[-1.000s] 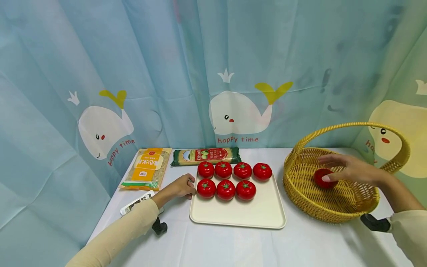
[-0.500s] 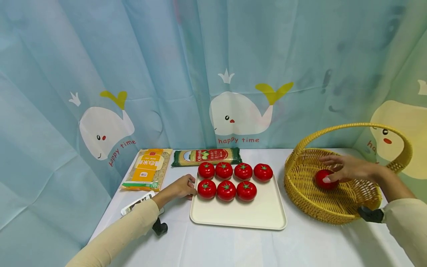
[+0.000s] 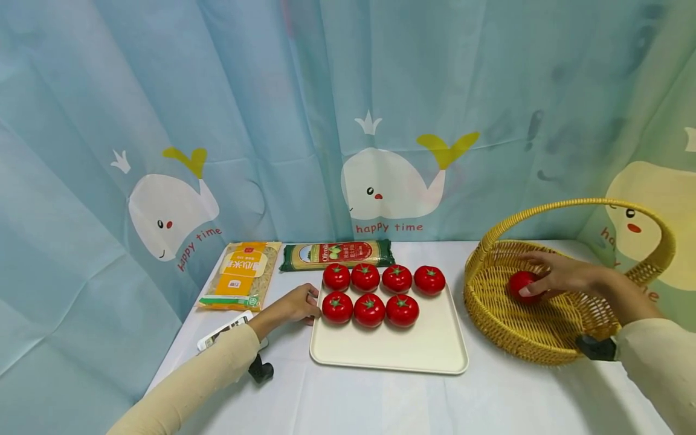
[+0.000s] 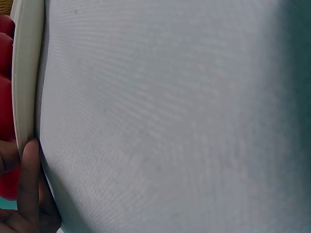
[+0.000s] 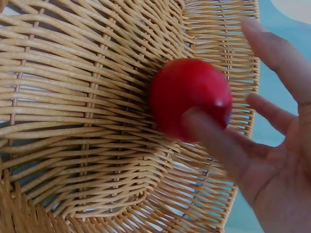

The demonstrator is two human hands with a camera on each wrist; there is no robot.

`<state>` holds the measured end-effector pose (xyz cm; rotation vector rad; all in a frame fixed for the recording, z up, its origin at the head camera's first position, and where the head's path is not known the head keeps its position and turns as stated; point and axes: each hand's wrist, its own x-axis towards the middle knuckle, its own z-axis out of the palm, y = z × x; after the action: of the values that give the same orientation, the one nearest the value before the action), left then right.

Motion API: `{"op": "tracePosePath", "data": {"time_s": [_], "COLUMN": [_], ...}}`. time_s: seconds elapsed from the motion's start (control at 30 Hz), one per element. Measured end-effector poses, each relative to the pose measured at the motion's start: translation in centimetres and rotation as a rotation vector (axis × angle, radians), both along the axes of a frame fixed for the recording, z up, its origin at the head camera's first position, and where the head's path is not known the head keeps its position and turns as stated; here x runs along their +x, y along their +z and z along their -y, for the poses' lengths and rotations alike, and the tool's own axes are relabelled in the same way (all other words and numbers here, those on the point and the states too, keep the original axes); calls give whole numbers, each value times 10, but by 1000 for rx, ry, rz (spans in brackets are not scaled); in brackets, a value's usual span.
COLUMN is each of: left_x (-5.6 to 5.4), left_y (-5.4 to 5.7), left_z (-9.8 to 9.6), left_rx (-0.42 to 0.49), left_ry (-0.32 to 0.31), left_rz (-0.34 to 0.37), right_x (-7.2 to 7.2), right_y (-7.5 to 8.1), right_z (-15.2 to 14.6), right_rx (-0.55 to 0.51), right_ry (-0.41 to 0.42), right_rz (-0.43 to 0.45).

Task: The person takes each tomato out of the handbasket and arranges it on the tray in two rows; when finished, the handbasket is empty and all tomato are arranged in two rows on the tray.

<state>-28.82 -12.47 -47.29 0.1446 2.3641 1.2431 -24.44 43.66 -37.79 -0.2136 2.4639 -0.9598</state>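
In the head view, my left hand (image 3: 298, 304) holds the left rim of a cream tray (image 3: 391, 353). The left wrist view has a finger (image 4: 30, 170) along the rim's outer side and the thumb over it. Several red tomatoes (image 3: 369, 310) stand in two rows on that tray. On the right, my right hand (image 3: 565, 275) reaches inside a yellow wicker basket (image 3: 505, 329) to a single tomato (image 5: 187, 94). Its thumb overlaps the tomato in the right wrist view, while the other fingers are spread apart beside it, not wrapped round it.
Behind the tray lies a pack of spaghetti (image 3: 337, 255). A bag of grain (image 3: 239, 275) lies at the back left, and a white object with dark print (image 3: 225, 329) sits partly under the left forearm. The basket's tall handle (image 3: 571, 205) arches over the right hand.
The right hand and the basket tomato have shifted slightly left and back within the basket. My left hand, the tray and its tomatoes have stayed put.
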Motion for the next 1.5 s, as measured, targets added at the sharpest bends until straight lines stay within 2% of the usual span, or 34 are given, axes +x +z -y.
{"op": "tracePosePath", "data": {"time_s": [0.13, 0.2, 1.13, 1.5], "left_x": [0, -1, -1, -4], "left_y": [0, -1, -3, -4], "left_z": [1, 1, 0, 0], "left_rx": [0, 0, 13, -4], "left_ry": [1, -5, 3, -13], "left_rz": [1, -1, 23, 9], "right_x": [-2, -4, -23, -31], "right_y": [-2, -4, -14, -19], "right_z": [-2, -3, -9, -7], "right_rx": [81, 82, 85, 147], "right_ry": [18, 26, 35, 23], "right_rz": [-144, -164, -112, -84]}}
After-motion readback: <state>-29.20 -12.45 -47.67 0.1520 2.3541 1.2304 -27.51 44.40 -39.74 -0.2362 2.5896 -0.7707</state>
